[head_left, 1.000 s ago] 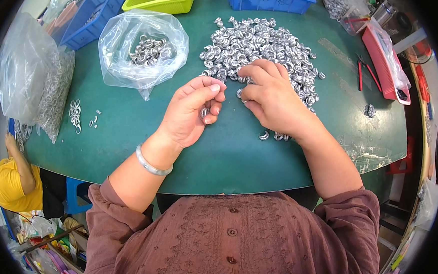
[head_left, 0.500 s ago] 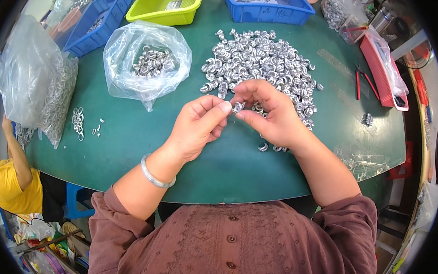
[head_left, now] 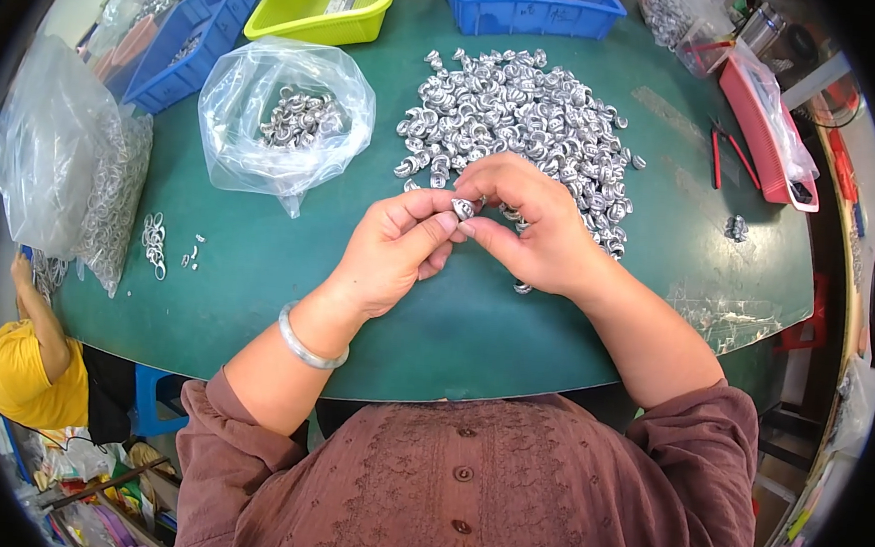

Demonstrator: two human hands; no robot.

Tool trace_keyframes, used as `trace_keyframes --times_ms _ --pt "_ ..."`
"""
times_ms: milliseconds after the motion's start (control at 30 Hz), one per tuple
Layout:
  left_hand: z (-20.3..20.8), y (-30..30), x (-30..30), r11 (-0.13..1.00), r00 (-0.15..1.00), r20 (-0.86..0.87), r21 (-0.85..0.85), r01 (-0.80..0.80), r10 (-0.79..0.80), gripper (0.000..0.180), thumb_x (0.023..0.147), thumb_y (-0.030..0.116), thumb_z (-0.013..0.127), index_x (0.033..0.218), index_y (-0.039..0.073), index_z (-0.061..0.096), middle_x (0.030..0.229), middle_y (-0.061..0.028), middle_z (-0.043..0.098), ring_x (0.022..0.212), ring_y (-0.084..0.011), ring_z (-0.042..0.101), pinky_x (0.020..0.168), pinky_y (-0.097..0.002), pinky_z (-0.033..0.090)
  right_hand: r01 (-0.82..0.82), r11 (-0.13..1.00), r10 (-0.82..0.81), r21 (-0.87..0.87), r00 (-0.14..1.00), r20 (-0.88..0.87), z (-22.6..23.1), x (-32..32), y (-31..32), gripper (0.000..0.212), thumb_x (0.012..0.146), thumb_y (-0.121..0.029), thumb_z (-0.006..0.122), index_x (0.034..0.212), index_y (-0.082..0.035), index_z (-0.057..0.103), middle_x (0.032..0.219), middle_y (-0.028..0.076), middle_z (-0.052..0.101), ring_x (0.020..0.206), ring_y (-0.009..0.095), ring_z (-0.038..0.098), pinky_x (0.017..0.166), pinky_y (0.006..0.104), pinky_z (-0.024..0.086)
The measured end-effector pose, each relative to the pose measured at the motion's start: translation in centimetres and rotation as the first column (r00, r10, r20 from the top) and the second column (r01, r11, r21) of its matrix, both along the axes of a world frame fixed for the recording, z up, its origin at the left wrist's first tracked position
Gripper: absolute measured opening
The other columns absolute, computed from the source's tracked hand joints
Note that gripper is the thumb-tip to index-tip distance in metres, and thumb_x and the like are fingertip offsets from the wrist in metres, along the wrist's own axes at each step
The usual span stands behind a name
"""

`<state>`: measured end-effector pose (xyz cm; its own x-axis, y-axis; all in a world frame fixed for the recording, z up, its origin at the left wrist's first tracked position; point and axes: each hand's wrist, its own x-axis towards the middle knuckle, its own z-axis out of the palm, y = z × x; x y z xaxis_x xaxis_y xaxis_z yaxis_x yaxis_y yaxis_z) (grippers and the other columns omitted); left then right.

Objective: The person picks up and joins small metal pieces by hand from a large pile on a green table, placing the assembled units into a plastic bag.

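Observation:
Between my two hands, above the near edge of the pile, is a small silvery curved metal piece with dark markings (head_left: 462, 209). My left hand (head_left: 384, 250) pinches it with thumb and forefinger from the left. From the right, the thumb and fingertips of my right hand (head_left: 541, 225) close on the same piece, and part of it is hidden by the fingers. A large heap of similar curved metal pieces (head_left: 528, 104) spreads just beyond and partly under my right hand. Left of the heap, a clear plastic bag (head_left: 226, 155) lies open with several silvery pieces (head_left: 302, 120) inside.
At the left stands a big bag of metal rings (head_left: 117, 189), near some loose rings (head_left: 154, 241). Blue (head_left: 196, 43) and yellow-green trays (head_left: 328, 21) line the back. Red-handled pliers (head_left: 730, 159) lie beside a pink basket (head_left: 762, 133). A person in yellow (head_left: 36, 374) sits left.
The metal piece has turned between my fingertips and shows more of its rounded, marked side. Both hands stay close together, a little farther left in view.

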<state>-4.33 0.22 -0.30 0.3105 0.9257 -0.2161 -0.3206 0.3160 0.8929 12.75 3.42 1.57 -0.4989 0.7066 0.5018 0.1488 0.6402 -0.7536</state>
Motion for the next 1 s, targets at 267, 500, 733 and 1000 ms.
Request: trace_keyframes --times_ms 267,500,733,1000 --pt "0.23 -0.16 -0.03 0.995 0.999 0.008 0.095 0.032 -0.033 0.020 0.084 0.010 0.054 0.104 0.005 0.057 0.079 0.0001 0.056 0.057 -0.0038 0.043 0.047 -0.0156 0.033 0.003 0.999 -0.004 0.053 1.000 0.025 0.29 0.16 0.00 0.022 0.065 0.004 0.062 0.084 -0.002 0.053 0.087 0.010 0.055 0.081 0.023 0.055 0.070 0.0312 0.045" --pt "0.60 -0.25 0.17 0.976 0.998 -0.065 0.216 0.002 0.013 0.021 0.082 0.005 0.056 0.104 0.002 0.056 0.080 0.0021 0.053 0.062 -0.0027 0.042 0.054 -0.0157 0.035 -0.018 1.000 0.018 -0.008 1.000 -0.010 0.10 0.20 0.13 0.023 0.065 0.004 0.062 0.085 -0.004 0.054 0.089 0.009 0.055 0.087 0.024 0.055 0.074 0.0318 0.045" --pt "0.52 -0.40 0.35 0.975 0.995 -0.096 0.220 -0.012 0.034 0.023 0.081 0.004 0.057 0.103 0.001 0.055 0.084 0.0008 0.052 0.076 -0.0049 0.046 0.067 -0.0182 0.040 -0.028 0.999 0.028 -0.018 0.999 0.015 -0.04 0.34 0.21 0.021 0.065 0.004 0.062 0.081 -0.004 0.051 0.091 0.010 0.054 0.088 0.024 0.054 0.072 0.0315 0.045" --pt "0.09 -0.33 0.32 0.959 0.972 -0.207 0.280 -0.048 0.109 0.014 0.078 0.008 0.063 0.090 0.002 0.058 0.075 0.0027 0.052 0.065 -0.0033 0.045 0.058 -0.0182 0.039 -0.017 0.998 0.014 0.055 0.998 0.056 -0.09 0.29 0.21 0.021 0.063 0.005 0.061 0.076 -0.004 0.048 0.086 0.010 0.053 0.082 0.027 0.054 0.067 0.0330 0.045"
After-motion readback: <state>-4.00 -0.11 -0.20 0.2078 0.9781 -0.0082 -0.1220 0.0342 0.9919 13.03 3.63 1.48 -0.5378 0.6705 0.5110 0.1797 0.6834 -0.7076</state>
